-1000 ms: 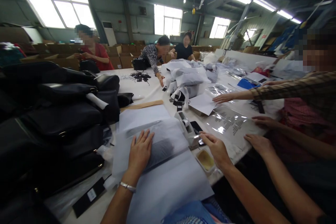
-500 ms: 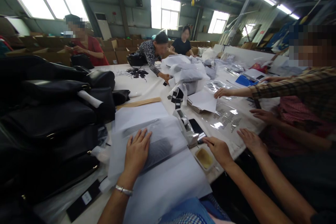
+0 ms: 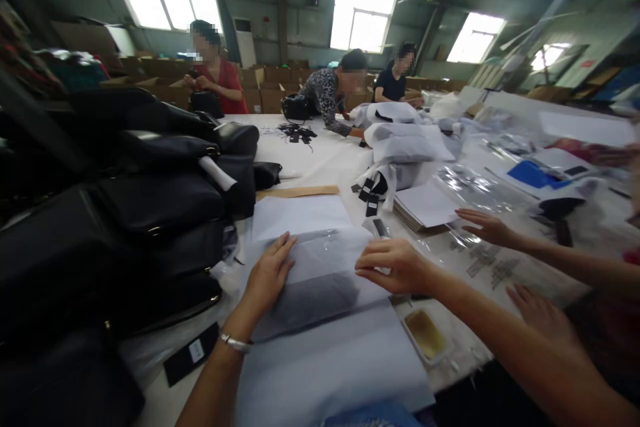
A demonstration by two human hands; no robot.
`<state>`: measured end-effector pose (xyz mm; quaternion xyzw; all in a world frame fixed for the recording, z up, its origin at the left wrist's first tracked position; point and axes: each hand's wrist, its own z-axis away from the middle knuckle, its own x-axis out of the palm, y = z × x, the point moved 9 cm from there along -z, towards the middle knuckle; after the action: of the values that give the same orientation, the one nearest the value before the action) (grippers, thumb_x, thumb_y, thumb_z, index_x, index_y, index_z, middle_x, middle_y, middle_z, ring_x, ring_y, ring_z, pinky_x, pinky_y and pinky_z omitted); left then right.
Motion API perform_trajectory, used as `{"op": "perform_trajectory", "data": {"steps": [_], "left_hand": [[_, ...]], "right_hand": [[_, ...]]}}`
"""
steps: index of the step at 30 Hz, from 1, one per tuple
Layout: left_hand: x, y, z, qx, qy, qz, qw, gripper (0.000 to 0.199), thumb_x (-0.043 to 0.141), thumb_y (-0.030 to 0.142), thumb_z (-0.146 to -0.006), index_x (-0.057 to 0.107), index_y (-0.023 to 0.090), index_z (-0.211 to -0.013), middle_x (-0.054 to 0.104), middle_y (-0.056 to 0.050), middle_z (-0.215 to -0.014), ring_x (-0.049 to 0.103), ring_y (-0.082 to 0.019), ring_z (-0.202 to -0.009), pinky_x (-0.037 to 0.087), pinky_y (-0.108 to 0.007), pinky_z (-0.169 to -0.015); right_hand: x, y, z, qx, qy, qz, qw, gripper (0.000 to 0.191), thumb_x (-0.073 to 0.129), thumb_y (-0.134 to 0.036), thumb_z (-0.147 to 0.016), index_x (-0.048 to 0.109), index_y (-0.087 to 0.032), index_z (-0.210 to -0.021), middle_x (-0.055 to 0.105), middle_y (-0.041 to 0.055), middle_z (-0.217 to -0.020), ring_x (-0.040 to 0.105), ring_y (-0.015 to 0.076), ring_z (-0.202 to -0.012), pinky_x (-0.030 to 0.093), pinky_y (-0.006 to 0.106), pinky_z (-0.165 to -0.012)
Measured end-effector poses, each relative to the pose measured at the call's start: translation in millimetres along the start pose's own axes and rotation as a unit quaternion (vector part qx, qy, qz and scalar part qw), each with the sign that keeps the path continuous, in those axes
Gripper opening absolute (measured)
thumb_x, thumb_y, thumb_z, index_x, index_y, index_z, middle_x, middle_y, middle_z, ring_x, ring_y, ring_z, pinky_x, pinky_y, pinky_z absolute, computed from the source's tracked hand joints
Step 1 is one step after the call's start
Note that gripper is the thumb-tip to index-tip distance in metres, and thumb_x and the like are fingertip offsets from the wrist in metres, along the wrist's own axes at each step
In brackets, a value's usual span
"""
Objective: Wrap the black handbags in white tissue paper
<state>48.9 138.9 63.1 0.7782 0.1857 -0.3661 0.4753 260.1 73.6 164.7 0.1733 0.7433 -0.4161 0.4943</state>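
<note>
A dark item wrapped in thin white paper (image 3: 315, 297) lies in front of me on larger white sheets (image 3: 340, 363). My left hand (image 3: 270, 273), with a silver bracelet on its wrist, rests on the wrapped item's left part, fingers spread. At the wrapping's right edge is my right hand (image 3: 393, 267), its thumb and fingers pinched together. What it holds, if anything, is too small to make out. Behind that hand a tape dispenser (image 3: 380, 228) is mostly hidden. A small tray of yellowish material (image 3: 425, 335) sits to the right.
Black bags (image 3: 160, 193) are piled at the left. Beyond the sheets are wrapped bundles (image 3: 407, 140), black tags (image 3: 371, 197) and a paper stack (image 3: 427, 205). A co-worker's hands (image 3: 487, 227) are at the right. Other people stand across the table.
The view has swung right. My right hand has moved from beside the dispenser and tray to the wrapping's right edge. My left hand stays on the wrapping, its fingers less spread.
</note>
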Motion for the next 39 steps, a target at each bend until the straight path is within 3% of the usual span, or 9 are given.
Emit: {"op": "perform_trajectory", "data": {"steps": [5, 12, 16, 22, 26, 29, 32, 35, 39], "left_hand": [[-10.8, -20, -2, -0.025, 0.025, 0.108, 0.994, 0.053, 0.051, 0.022, -0.091, 0.045, 0.022, -0.144, 0.044, -0.009, -0.153, 0.042, -0.021, -0.14, 0.047, -0.038, -0.106], [-22.3, -53, 1, -0.08, 0.033, 0.159, 0.983, 0.061, 0.062, 0.024, -0.086, 0.044, 0.025, -0.145, 0.046, -0.009, -0.151, 0.044, -0.025, -0.138, 0.047, -0.04, -0.104], [-21.4, -64, 1, -0.106, 0.021, 0.179, 0.978, 0.067, 0.066, 0.023, -0.084, 0.042, 0.028, -0.147, 0.055, -0.008, -0.144, 0.055, -0.025, -0.126, 0.05, -0.039, -0.1], [-20.7, -69, -1, -0.109, 0.03, 0.165, 0.98, 0.073, 0.072, 0.022, -0.079, 0.043, 0.031, -0.146, 0.058, -0.006, -0.14, 0.058, -0.026, -0.121, 0.05, -0.039, -0.099], [-21.4, -67, -1, -0.113, 0.027, 0.179, 0.977, 0.072, 0.071, 0.024, -0.08, 0.042, 0.029, -0.146, 0.06, -0.008, -0.138, 0.058, -0.025, -0.123, 0.051, -0.039, -0.098], [-21.6, -67, -1, -0.116, 0.021, 0.182, 0.976, 0.071, 0.07, 0.023, -0.081, 0.043, 0.026, -0.146, 0.06, -0.009, -0.138, 0.058, -0.024, -0.123, 0.051, -0.038, -0.098], [-24.1, -63, 0, -0.109, 0.014, 0.155, 0.982, 0.066, 0.067, 0.022, -0.083, 0.044, 0.024, -0.145, 0.057, -0.009, -0.141, 0.056, -0.023, -0.126, 0.052, -0.036, -0.097], [-36.2, -48, 0, -0.106, 0.041, 0.038, 0.993, 0.049, 0.059, 0.02, -0.087, 0.055, 0.021, -0.136, 0.057, -0.01, -0.141, 0.054, -0.025, -0.129, 0.048, -0.04, -0.104], [-50.6, -5, -8, -0.078, 0.119, -0.137, 0.98, 0.036, 0.043, 0.024, -0.097, 0.062, 0.019, -0.127, 0.058, -0.011, -0.139, 0.051, -0.028, -0.132, 0.041, -0.048, -0.109]], "right_hand": [[36, -27, -94, -0.128, -0.095, -0.057, 0.986, 0.025, 0.058, -0.039, -0.089, 0.077, -0.023, -0.087, 0.07, 0.0025, -0.077, 0.062, 0.0126, -0.068, 0.044, 0.022, -0.068], [96, -18, -178, -0.162, -0.231, 0.02, 0.959, 0.018, 0.064, -0.037, -0.083, 0.076, -0.024, -0.084, 0.07, -0.0026, -0.069, 0.056, 0.0101, -0.058, 0.034, 0.021, -0.057], [117, -17, -198, -0.158, -0.262, 0.117, 0.945, 0.013, 0.071, -0.036, -0.075, 0.075, -0.025, -0.071, 0.067, -0.0026, -0.059, 0.052, 0.0111, -0.051, 0.028, 0.025, -0.053], [125, -20, -215, -0.124, -0.257, 0.211, 0.935, 0.026, 0.082, -0.045, -0.062, 0.076, -0.023, -0.074, 0.07, 0.0052, -0.064, 0.064, 0.0219, -0.067, 0.037, 0.03, -0.064], [121, 20, -224, 0.0, -0.265, 0.173, 0.948, 0.066, 0.083, -0.069, -0.045, 0.076, -0.018, -0.087, 0.07, 0.0075, -0.067, 0.066, 0.0256, -0.071, 0.042, 0.032, -0.069], [127, 55, -211, 0.079, -0.333, 0.049, 0.938, 0.067, 0.076, -0.072, -0.056, 0.074, -0.02, -0.097, 0.07, 0.0025, -0.066, 0.063, 0.0181, -0.06, 0.043, 0.028, -0.063], [108, 74, -202, 0.09, -0.239, -0.019, 0.967, 0.044, 0.068, -0.058, -0.077, 0.074, -0.021, -0.099, 0.073, 0.0023, -0.077, 0.064, 0.0151, -0.063, 0.044, 0.026, -0.064], [79, 80, -172, 0.108, -0.099, 0.01, 0.989, 0.03, 0.062, -0.039, -0.088, 0.071, -0.019, -0.107, 0.074, 0.008, -0.1, 0.067, 0.0198, -0.087, 0.045, 0.029, -0.078], [47, 51, -98, 0.106, 0.087, -0.041, 0.99, 0.025, 0.058, -0.035, -0.092, 0.069, -0.021, -0.109, 0.071, 0.0077, -0.11, 0.063, 0.02, -0.102, 0.043, 0.031, -0.091]]}}
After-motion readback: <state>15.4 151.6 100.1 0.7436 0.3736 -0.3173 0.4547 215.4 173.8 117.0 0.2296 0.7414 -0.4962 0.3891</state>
